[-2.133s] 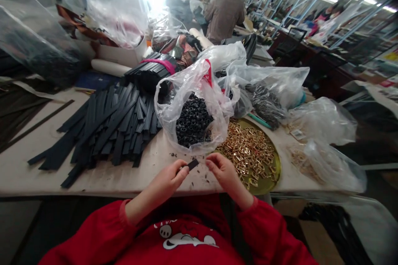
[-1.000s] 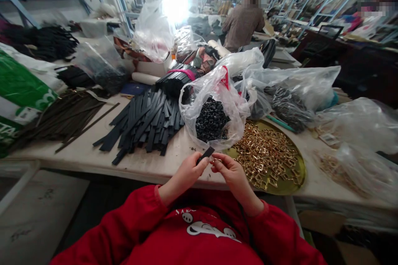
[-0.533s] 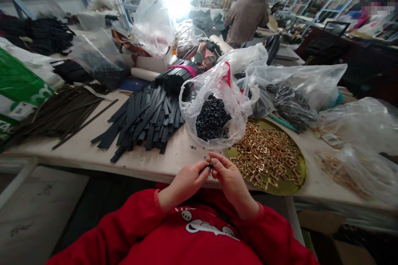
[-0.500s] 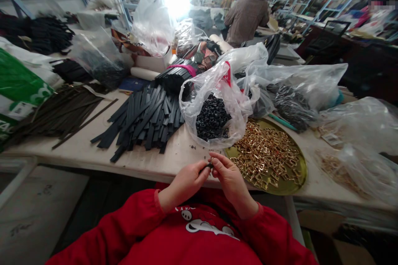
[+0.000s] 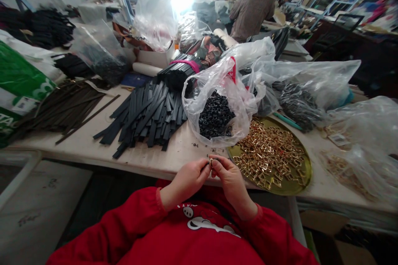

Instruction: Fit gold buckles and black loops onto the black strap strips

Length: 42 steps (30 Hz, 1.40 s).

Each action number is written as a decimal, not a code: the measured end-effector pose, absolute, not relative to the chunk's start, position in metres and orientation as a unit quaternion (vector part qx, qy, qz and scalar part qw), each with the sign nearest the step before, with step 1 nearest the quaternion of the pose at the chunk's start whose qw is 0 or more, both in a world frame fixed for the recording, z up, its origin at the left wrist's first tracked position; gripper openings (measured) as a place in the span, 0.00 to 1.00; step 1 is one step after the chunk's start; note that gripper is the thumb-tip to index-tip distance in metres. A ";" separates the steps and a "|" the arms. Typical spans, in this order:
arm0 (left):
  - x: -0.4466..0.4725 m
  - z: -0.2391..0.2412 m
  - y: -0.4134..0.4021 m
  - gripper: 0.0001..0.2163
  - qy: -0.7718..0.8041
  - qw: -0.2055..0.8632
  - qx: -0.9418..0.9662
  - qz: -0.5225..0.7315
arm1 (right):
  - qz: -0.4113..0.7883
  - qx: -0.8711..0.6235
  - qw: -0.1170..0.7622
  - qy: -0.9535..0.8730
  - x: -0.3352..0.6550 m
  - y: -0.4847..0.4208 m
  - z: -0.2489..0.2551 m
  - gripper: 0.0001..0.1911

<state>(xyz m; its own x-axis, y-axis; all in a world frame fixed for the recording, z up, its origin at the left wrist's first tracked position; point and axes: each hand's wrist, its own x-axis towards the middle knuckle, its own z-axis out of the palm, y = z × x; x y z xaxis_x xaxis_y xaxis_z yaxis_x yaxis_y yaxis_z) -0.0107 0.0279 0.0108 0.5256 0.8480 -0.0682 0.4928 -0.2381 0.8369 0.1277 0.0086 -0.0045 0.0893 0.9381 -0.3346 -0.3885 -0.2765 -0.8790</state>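
My left hand (image 5: 189, 179) and my right hand (image 5: 228, 177) meet at the table's near edge, fingertips pinched together. Between them sits a small gold buckle (image 5: 211, 161) on the end of a short black strap piece, which the fingers mostly hide. Just beyond the hands stands a clear plastic bag of black loops (image 5: 215, 116). A round gold tray (image 5: 303, 182) heaped with gold buckles (image 5: 270, 155) lies to the right of my right hand. A pile of black strap pieces (image 5: 146, 116) lies to the left on the table.
More clear bags (image 5: 314, 87) with dark and metal parts crowd the right side. Thin brown strips (image 5: 65, 109) and a green-and-white sack (image 5: 18, 87) lie at the left. A person in a brown top (image 5: 251, 8) stands at a bench behind.
The black strap end that stuck up from my left fingers has been drawn down between both hands. My right hand closed in on it with a buckle. The view shifted slightly.
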 end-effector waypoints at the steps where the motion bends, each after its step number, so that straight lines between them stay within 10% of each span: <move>1: -0.011 0.011 0.028 0.12 0.440 0.437 0.759 0.197 | 0.598 -0.515 0.548 -0.278 0.129 0.009 -0.005 0.13; 19: -0.015 0.016 0.028 0.10 0.429 0.667 0.573 0.204 | 0.571 -0.529 0.502 -0.377 0.127 0.000 -0.007 0.13; 26: -0.015 0.005 0.029 0.09 0.473 0.593 0.616 0.213 | 0.358 -0.574 0.477 -0.560 0.128 -0.005 -0.005 0.04; 37: -0.021 -0.005 0.058 0.13 0.474 0.604 0.601 0.222 | 0.555 -0.502 0.326 -0.577 0.146 0.045 -0.008 0.15; 42: -0.021 -0.010 0.070 0.10 0.460 0.610 0.608 0.218 | 0.286 -0.584 0.282 -0.705 0.170 0.122 -0.013 0.10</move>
